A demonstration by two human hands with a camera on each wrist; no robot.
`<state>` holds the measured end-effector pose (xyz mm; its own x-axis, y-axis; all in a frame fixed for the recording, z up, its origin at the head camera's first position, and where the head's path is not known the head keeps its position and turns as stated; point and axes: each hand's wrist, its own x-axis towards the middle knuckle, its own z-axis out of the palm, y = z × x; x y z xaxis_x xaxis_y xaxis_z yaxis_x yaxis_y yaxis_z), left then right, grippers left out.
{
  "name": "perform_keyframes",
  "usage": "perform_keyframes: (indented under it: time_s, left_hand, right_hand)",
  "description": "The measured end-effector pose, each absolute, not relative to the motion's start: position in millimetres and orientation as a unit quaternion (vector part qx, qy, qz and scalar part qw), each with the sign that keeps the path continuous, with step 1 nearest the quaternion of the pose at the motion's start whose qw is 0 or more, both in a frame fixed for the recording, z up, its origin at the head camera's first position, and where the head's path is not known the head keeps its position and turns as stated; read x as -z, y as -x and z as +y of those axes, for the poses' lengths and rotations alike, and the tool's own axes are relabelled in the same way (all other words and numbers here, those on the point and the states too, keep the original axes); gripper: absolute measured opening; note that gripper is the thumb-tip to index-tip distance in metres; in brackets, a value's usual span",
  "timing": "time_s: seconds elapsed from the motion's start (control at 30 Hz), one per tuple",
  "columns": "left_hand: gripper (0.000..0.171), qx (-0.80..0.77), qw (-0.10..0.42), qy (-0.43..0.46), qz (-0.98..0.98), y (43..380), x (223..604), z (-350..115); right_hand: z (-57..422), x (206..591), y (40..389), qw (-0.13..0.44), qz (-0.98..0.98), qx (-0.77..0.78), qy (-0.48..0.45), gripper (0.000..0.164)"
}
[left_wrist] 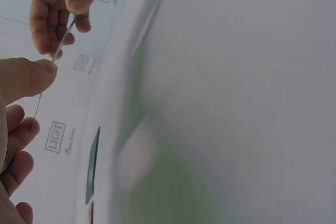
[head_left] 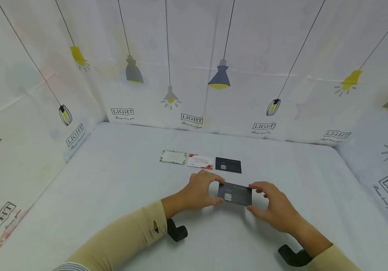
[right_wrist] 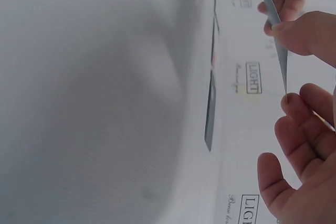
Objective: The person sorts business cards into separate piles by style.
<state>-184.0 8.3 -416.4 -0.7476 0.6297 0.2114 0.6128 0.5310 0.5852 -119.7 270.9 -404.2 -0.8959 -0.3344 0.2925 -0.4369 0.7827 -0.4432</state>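
A dark business card (head_left: 238, 194) with a small white QR code and pale print is held up over the table, its face toward the head camera. My left hand (head_left: 198, 191) pinches its left end between thumb and fingers. On the opposite end, my right hand (head_left: 277, 206) pinches the corners in the same way. Both wrist views show this card nearly edge-on. Beyond the hands lie three cards in a row: one with a green leafy border (head_left: 173, 157), a white one with red flowers (head_left: 197, 161), and another dark card with a QR code (head_left: 228, 165).
A white cloth covers the table (head_left: 112, 165). Around it hang white curtains (head_left: 187, 49) printed with lamps and the word LIGHT. Black curved pieces (head_left: 177, 231) show at both wrists, below the tan sleeves (head_left: 122, 233).
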Motion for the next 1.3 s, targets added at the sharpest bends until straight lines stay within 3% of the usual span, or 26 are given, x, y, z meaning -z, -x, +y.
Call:
perform_keyframes:
  time_s: [0.63,1.3]
  left_hand:
    - [0.045,-0.267,0.026,-0.306,0.913,250.5,422.6,25.8]
    - [0.044,-0.218,0.032,-0.245,0.944,282.3,436.6,45.5]
  right_hand:
    - [278.9,409.2,194.3,0.022,-0.945,-0.284,-0.16,0.054]
    - [276.3,425.5,238.5,-0.028,-0.953,-0.286,-0.096,0.056]
